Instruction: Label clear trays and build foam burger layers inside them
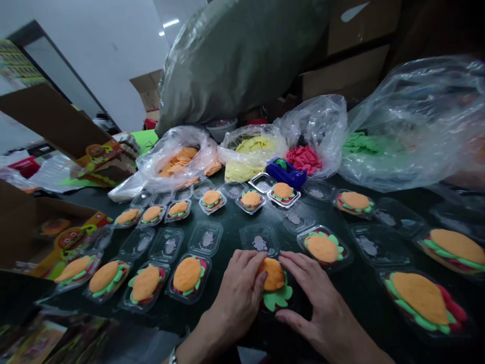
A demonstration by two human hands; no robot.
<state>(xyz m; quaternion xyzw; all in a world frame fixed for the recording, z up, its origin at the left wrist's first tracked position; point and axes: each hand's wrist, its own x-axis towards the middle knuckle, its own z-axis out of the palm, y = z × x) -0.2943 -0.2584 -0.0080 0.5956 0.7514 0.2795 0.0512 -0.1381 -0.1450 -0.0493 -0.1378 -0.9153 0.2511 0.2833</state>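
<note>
A toy burger [273, 277] with an orange bun and green lettuce lies between my two hands. My left hand [242, 288] is closed on the bun's left side, its fingers and thumb pressed together against it. On the other side, my right hand [318, 298] has its fingers stretched out and thumb apart, the fingertips by the bun's right edge. A wide lettuce piece sticks out below the bun. Just behind the hands is the raised lid of a clear clamshell box [259, 238]; the part under the burger is hidden. A boxed burger [324, 247] sits beyond my right hand.
Several open clamshells with burgers stand in rows on the dark table [223, 323]. Behind them are plastic bags of orange [178, 161], yellow [254, 144], red [304, 159] and green pieces [361, 143], plus a blue tape dispenser [287, 174]. An open carton [22, 227] is at left.
</note>
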